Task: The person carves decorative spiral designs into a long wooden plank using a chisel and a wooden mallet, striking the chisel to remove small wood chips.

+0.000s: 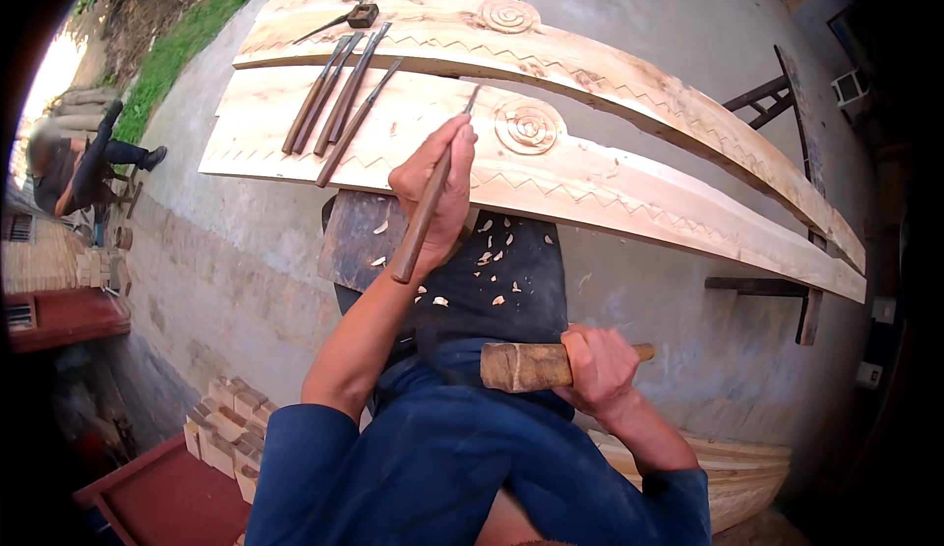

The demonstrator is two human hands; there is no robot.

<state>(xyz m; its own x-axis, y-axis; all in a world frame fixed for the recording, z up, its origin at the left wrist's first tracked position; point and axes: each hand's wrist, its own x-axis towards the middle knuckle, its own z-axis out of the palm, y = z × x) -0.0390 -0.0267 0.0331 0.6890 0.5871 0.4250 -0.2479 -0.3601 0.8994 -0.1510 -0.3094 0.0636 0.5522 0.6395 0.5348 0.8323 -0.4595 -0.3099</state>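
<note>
My left hand [439, 177] is closed around the brown wooden handle of a chisel [423, 226]. The chisel slants up and away, and its thin metal tip is over the near carved board [629, 200], just left of a carved spiral [526, 127]; I cannot tell whether it touches the wood. Low on the right, near my lap, my right hand [602, 369] grips a wooden mallet [526, 366] with its blocky head pointing left. Several more chisels [344, 89] lie side by side across the left part of the near board, their tips reaching toward the far board [629, 74].
Both long boards, with zigzag lines, rest on dark wooden supports [808, 143]. A small dark tool [363, 16] lies on the far board. Wood chips [497, 251] dot the dark cloth before me. Stacked wood blocks [231, 418] stand lower left; a person [74, 167] sits far left.
</note>
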